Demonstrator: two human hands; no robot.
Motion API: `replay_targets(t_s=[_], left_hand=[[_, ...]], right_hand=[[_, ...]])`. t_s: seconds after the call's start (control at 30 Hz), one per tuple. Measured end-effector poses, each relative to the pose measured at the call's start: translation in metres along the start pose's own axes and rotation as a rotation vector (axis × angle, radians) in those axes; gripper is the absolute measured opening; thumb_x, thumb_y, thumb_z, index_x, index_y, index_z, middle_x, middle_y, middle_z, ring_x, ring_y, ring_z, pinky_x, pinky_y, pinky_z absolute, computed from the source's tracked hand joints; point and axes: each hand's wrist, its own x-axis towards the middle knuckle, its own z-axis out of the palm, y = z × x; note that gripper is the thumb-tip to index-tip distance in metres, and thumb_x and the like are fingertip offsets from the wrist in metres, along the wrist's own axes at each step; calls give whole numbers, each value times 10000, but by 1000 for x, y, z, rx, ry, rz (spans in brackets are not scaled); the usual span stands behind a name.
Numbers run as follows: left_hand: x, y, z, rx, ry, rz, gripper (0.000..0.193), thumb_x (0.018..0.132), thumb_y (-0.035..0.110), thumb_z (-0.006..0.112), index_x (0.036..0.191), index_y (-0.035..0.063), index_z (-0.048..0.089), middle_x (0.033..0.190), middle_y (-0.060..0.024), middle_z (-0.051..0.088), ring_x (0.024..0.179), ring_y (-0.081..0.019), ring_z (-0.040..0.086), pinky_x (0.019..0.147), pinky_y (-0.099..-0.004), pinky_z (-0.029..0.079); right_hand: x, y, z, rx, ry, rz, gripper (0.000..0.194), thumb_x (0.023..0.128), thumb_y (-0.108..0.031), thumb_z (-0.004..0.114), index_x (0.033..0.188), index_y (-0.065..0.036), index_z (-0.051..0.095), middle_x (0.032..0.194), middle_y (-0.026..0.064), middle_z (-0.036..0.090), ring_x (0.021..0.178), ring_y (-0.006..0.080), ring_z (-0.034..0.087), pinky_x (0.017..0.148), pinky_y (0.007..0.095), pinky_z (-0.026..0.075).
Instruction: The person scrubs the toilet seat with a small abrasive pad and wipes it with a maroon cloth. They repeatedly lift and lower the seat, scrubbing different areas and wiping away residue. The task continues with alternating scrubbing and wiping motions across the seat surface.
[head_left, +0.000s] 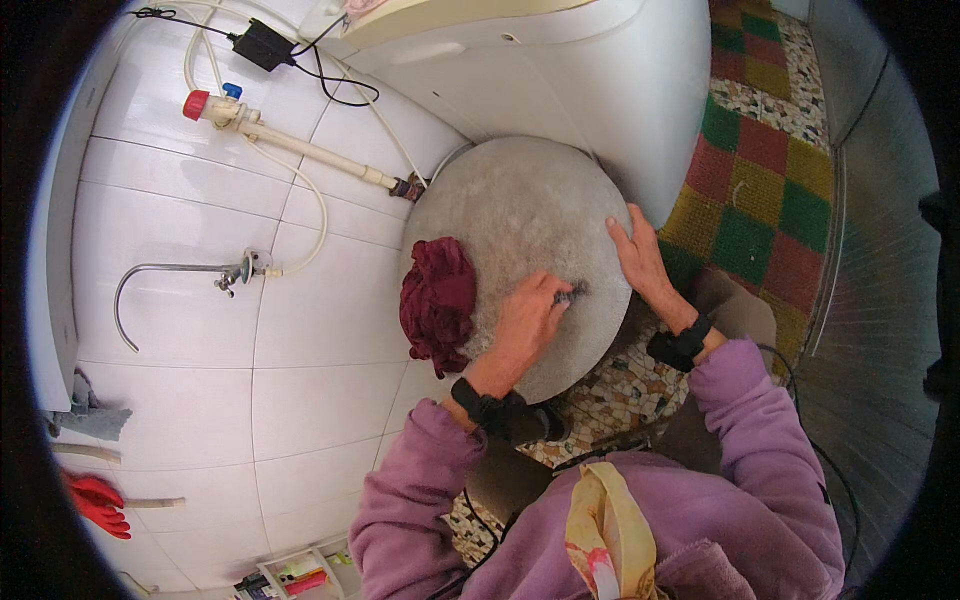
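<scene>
Before me is a large round grey board (517, 195), its surface worn and blotchy. My left hand (525, 322) is over its lower right part, fingers curled around a small dark scrubbing pad (562, 298); what the pad is made of is hard to tell. A dark smudge shows on the board beside those fingertips. At the right rim, my right hand (643, 259) holds the edge, thumb on the upper face. A crumpled dark red cloth (439, 300) lies over the left edge of the board.
A white washing machine (600, 82) stands just behind the board. On the left tiled wall (315, 322) are a curved metal tap (180, 267), a plastic pipe (322, 154) and a black power adapter (262, 45). Red gloves (97, 502) hang lower left. A checkered mat (750, 195) covers the floor at right.
</scene>
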Motion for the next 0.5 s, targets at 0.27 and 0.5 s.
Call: replay_targets(t_s=[0.27, 0.5], left_hand=[[32, -12, -1, 49, 264, 135, 205, 792, 35, 648, 988, 34, 592, 949, -172, 581, 867, -388, 576, 736, -438, 462], [36, -2, -1, -4, 323, 119, 218, 780, 37, 657, 992, 43, 607, 915, -176, 587, 881, -388, 583, 731, -432, 465]], right_hand=[[-6, -5, 1, 42, 19, -35, 597, 949, -369, 510, 1277, 119, 408, 1216, 257, 539, 1122, 323, 516, 983, 364, 377], [-1, 0, 3, 14, 30, -9, 620, 942, -350, 521, 1298, 139, 386, 1255, 285, 516, 1174, 331, 499, 998, 371, 370]])
